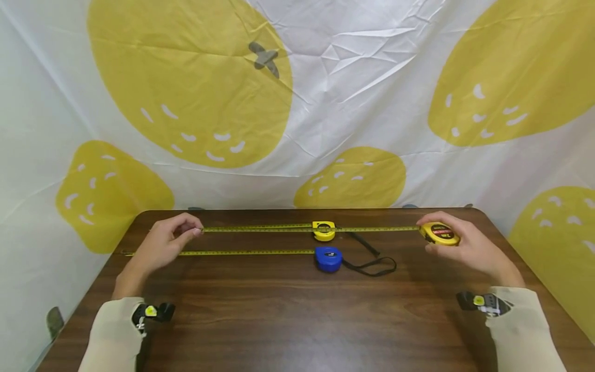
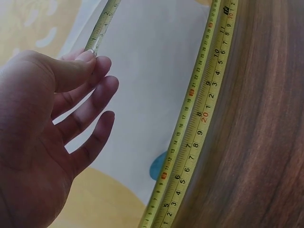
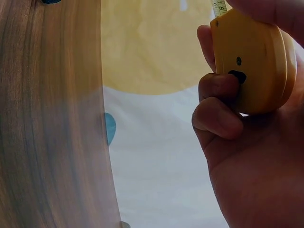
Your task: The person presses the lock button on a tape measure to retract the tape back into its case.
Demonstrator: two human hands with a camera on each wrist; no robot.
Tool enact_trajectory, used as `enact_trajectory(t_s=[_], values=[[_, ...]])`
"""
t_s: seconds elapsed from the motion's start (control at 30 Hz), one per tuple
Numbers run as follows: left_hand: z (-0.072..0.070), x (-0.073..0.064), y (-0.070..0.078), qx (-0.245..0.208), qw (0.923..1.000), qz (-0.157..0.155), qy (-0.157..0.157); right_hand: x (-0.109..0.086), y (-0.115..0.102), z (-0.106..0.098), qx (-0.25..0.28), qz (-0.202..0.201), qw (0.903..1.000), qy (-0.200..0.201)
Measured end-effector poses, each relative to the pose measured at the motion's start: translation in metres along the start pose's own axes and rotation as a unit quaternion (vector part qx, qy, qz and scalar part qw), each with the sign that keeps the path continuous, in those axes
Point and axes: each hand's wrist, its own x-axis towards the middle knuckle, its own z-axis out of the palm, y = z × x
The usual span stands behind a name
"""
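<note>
My left hand (image 1: 162, 242) pinches the end of a yellow tape blade (image 2: 102, 27) between thumb and index finger, its other fingers spread loosely. At the right, my right hand (image 1: 479, 248) grips the yellow case of that tape measure (image 1: 439, 234), fingers curled round it in the right wrist view. The blade stretches straight between both hands and crosses in front of a second yellow tape measure (image 1: 324, 236) at the table's far side. Nearer lies a blue tape measure (image 1: 328, 260). Both have blades drawn out leftward; the blue one's blade (image 1: 251, 252) passes partly hidden behind my left hand.
Black wrist straps (image 1: 377, 267) trail right from the tape measures on the brown wooden table (image 1: 297, 320). Behind its far edge hangs a white cloth (image 1: 362, 77) printed with yellow fruit.
</note>
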Motion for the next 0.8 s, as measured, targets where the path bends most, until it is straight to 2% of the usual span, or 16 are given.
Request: enact_trajectory(t_s=[0.27,0.4,0.8], values=[[-0.0019,0.0004,0.0004,-0.003,0.9999,0.007,0.009,0.003,-0.0044,-0.0006,0.009,-0.056,0.9983,-0.013],[-0.0023,-0.0002,0.0004,0.0,1.0,0.006,0.007,0.0041,-0.0043,-0.0007,0.016,-0.07,0.9972,-0.019],[-0.0036,0.0005,0.0002,0.002,0.9999,0.007,0.009,0.0039,-0.0052,-0.0017,0.021,-0.062,0.9977,-0.017]])
